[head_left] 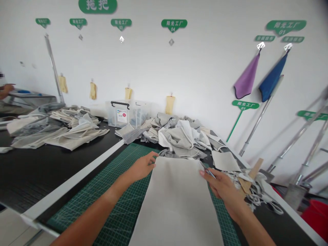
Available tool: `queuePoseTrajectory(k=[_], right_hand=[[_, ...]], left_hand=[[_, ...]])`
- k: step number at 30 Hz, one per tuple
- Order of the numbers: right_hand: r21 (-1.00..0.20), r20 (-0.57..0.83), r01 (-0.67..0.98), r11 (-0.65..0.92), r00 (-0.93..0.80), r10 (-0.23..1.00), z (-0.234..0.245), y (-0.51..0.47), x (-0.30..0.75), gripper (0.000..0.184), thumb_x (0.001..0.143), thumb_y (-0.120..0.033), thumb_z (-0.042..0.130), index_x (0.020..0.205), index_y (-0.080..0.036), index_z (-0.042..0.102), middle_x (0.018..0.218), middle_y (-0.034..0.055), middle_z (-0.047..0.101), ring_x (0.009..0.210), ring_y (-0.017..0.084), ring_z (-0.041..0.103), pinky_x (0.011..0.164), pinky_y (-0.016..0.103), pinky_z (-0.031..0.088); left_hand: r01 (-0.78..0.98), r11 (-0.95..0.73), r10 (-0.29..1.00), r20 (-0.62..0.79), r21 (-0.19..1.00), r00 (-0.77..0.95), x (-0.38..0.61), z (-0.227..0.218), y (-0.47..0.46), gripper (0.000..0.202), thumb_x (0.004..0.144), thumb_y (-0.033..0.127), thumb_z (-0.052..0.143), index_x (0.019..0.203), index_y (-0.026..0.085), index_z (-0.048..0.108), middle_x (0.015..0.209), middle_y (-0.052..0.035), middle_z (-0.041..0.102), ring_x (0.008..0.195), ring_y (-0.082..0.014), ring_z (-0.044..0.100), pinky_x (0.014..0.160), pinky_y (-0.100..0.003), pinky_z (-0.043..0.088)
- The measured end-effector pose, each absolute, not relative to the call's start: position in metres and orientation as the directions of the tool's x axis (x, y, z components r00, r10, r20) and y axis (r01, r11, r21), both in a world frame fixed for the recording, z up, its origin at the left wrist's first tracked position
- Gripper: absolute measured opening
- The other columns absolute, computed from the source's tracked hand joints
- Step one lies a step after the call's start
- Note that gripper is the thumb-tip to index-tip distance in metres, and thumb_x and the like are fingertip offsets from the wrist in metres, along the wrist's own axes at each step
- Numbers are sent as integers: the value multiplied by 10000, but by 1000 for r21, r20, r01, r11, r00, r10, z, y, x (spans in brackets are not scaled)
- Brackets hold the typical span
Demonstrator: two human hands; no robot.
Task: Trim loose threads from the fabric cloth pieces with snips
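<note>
A long off-white piece of cloth (179, 201) lies lengthwise in front of me over the green cutting mat (110, 191). My left hand (143, 166) pinches its far left corner between thumb and fingers. At the far right corner, my right hand (221, 182) is closed around a pair of scissors (209, 171), whose metal blades point up and left at the cloth's edge. The thumb and fingertips of that hand also touch the cloth there; how firmly they grip it I cannot tell. Just beyond the far edge rises a heap of grey and white cloth pieces (176, 135).
A clear plastic box (128, 114) stands by the wall. More cloth pieces (58, 126) are piled at the left. Cut strips and scraps (256, 191) lie on the right, near a red bucket (316, 215). Another person's hand (7, 89) shows far left.
</note>
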State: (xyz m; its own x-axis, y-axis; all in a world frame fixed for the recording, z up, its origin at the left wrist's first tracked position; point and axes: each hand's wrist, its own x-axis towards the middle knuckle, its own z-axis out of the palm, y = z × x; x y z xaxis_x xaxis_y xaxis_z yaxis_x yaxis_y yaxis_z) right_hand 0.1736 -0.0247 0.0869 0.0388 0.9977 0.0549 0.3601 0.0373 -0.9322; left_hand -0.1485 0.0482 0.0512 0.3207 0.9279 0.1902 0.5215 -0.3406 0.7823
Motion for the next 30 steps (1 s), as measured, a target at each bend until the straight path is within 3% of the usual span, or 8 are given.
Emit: queuePoseTrajectory(k=[2, 5, 7, 9, 12, 14, 24, 30], right_hand=[[-879, 152, 448, 164, -63, 986, 98, -25, 164, 479, 856, -625, 619, 700, -197, 471, 557, -57, 332, 513, 94, 299, 479, 227, 223], [-791, 241, 512, 336, -243, 940, 116, -29, 150, 424, 890, -566, 603, 716, -183, 548, 687, -13, 482, 663, 135, 426, 587, 231, 335], [-762, 249, 516, 391, -324, 913, 124, -34, 143, 384, 909, -532, 587, 747, -185, 605, 742, 0, 545, 726, 158, 473, 642, 236, 371], [-766, 261, 492, 415, -351, 899, 129, -39, 139, 339, 919, -494, 582, 782, -191, 648, 774, 6, 582, 758, 169, 501, 671, 236, 390], [-805, 267, 443, 394, -321, 908, 130, -45, 140, 278, 918, -451, 595, 839, -198, 678, 815, 10, 611, 771, 174, 525, 675, 235, 407], [-823, 258, 435, 365, -287, 923, 128, -47, 143, 278, 915, -456, 604, 845, -197, 678, 817, 11, 618, 758, 172, 534, 658, 233, 412], [-838, 160, 477, 266, -250, 955, 102, -55, 159, 373, 837, -539, 645, 865, -181, 747, 812, 42, 682, 799, 259, 609, 683, 299, 486], [-784, 139, 572, 241, -218, 966, 95, -49, 183, 372, 830, -552, 651, 798, -189, 724, 771, 20, 665, 747, 224, 581, 650, 272, 447]], left_hand=[[536, -496, 865, 334, 683, 374, -131, 68, 34, 591, 864, 329, 626, 1433, 279, 474, 1374, -96, 569, 1282, -305, 490, 1095, -447, 363], [452, -692, 716, 456, 563, 528, -100, 98, 11, 642, 846, 363, 694, 1445, 318, 470, 1449, -62, 516, 1360, -286, 410, 1159, -425, 284], [388, -746, 653, 483, 541, 583, -86, 112, 0, 493, 868, 423, 677, 1332, 284, 583, 1339, -70, 600, 1263, -271, 499, 1095, -380, 350], [382, -739, 659, 476, 555, 583, -79, 120, -6, 388, 889, 503, 633, 1160, 228, 674, 1131, -71, 685, 1056, -249, 597, 941, -332, 429], [409, -693, 698, 411, 593, 587, -83, 127, -10, 446, 924, 583, 530, 912, 173, 705, 823, -28, 681, 766, -191, 587, 688, -268, 407], [417, -684, 706, 398, 599, 586, -88, 133, -11, 494, 953, 582, 467, 817, 164, 692, 742, -13, 655, 701, -173, 556, 625, -252, 366], [699, -609, 688, 688, 376, 230, -115, 199, -7, 389, 980, 513, 436, 899, 227, 688, 844, -31, 705, 796, -217, 617, 713, -277, 392], [731, -561, 590, 807, 388, 24, -132, 232, -24, 377, 950, 491, 495, 758, 202, 642, 646, 3, 589, 643, -171, 519, 616, -264, 342]])
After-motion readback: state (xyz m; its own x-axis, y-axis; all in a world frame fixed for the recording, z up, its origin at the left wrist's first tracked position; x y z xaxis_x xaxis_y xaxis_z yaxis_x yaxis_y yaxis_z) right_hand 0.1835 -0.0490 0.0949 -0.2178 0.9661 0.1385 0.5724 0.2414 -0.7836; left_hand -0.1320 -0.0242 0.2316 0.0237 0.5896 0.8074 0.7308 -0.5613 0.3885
